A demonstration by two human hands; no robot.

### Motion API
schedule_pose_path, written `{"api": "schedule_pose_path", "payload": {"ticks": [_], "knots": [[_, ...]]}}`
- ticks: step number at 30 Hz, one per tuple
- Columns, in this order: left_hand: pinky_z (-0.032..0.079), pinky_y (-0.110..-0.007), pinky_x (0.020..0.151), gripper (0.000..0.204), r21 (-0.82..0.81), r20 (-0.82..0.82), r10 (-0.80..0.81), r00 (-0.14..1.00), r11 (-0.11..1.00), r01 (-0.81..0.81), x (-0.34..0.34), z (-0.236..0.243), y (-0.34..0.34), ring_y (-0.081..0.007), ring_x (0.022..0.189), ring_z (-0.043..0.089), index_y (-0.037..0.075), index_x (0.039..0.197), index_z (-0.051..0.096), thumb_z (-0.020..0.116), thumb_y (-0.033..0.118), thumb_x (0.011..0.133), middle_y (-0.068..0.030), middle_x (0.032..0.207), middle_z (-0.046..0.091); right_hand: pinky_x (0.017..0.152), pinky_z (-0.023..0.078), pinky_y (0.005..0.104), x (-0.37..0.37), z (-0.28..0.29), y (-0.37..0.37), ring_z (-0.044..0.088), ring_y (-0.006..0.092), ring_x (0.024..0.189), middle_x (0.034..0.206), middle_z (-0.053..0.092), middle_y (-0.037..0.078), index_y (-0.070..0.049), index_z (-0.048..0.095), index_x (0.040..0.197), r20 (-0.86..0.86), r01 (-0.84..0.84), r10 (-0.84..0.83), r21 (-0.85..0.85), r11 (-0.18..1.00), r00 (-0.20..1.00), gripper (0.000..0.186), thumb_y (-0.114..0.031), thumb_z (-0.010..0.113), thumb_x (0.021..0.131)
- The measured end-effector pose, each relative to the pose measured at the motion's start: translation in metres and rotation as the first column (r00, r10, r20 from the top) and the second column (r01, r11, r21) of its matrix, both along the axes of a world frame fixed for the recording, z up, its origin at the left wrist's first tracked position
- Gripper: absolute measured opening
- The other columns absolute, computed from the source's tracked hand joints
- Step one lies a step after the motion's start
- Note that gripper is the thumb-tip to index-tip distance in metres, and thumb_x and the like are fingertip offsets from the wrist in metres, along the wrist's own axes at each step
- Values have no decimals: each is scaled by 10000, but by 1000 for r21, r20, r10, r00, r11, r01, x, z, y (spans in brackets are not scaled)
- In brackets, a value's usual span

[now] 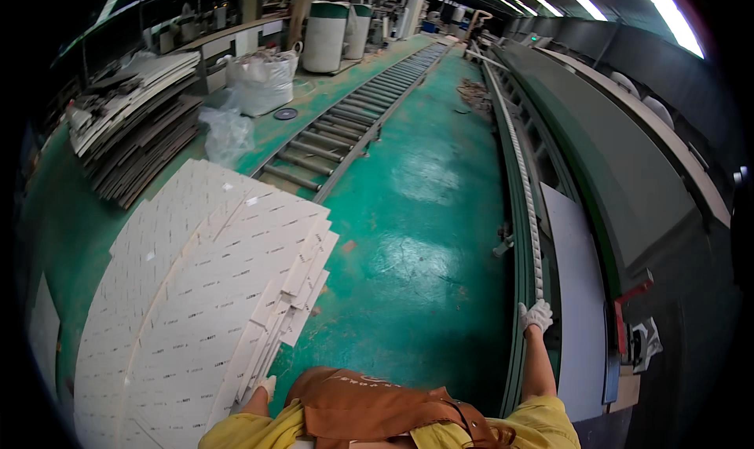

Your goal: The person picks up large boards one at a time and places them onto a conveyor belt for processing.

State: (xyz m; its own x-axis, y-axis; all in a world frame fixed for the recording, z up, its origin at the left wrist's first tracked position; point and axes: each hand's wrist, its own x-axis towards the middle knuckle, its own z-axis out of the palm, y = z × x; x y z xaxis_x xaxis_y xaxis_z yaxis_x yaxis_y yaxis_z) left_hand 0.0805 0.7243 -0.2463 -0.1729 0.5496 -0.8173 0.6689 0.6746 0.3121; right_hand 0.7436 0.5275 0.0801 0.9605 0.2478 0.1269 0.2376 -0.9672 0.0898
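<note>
My right hand (537,314), in a white glove, rests on the near part of a long narrow guide strip (528,206) on the machine at my right. Its thumb is apart from the fingers, and I see nothing held in it. Low on the left, my left hand (268,385) hangs beside the edge of a big stack of pale printed boards (196,284). Only a small part of that hand shows; its fingers cannot be made out. A brown apron (369,406) and yellow sleeves cover the lower edge of the view.
A roller conveyor (345,127) runs away beyond the board stack. Green floor (416,245) lies between it and the machine. A pale panel (573,292) and a red bracket (624,308) are at my right. Dark boards (145,147), a white bulk bag (263,80) and drums (326,41) stand farther left.
</note>
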Motion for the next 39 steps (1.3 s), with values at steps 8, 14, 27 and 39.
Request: {"api": "schedule_pose_path", "payload": {"ticks": [8,14,27,39], "knots": [[465,-423,796,483,-107,263,-251,932,952,286,254,5,-78,-324,900,621,47,912,653,399,457,868,-176,895,651,823,485,437,100,-21,-91,586,367,996,1074,590,214,-51,414,1097,-210,16,31,217,976,977,553,-461,628,794],[471,-361,800,485,407,134,-897,422,438,801,362,78,-150,-268,868,607,99,1042,633,426,501,867,-69,950,653,847,470,443,126,-19,-90,588,385,991,1039,610,244,0,481,1067,-264,-3,105,359,933,959,525,-429,604,791],[448,-414,894,554,-2,-135,-296,946,955,298,83,70,-159,-339,1095,546,51,1097,628,461,511,836,-182,1204,560,829,458,438,93,-68,-130,589,383,991,1036,617,241,2,478,1078,-219,-68,141,311,948,966,535,-424,616,785],[408,-425,930,618,-18,-140,-151,979,988,150,31,-14,-276,-313,1117,529,82,1162,601,414,568,830,-148,1207,568,828,458,434,90,-92,-99,592,382,980,1002,622,249,31,490,1087,-190,-199,252,258,945,949,528,-407,589,808]]}}
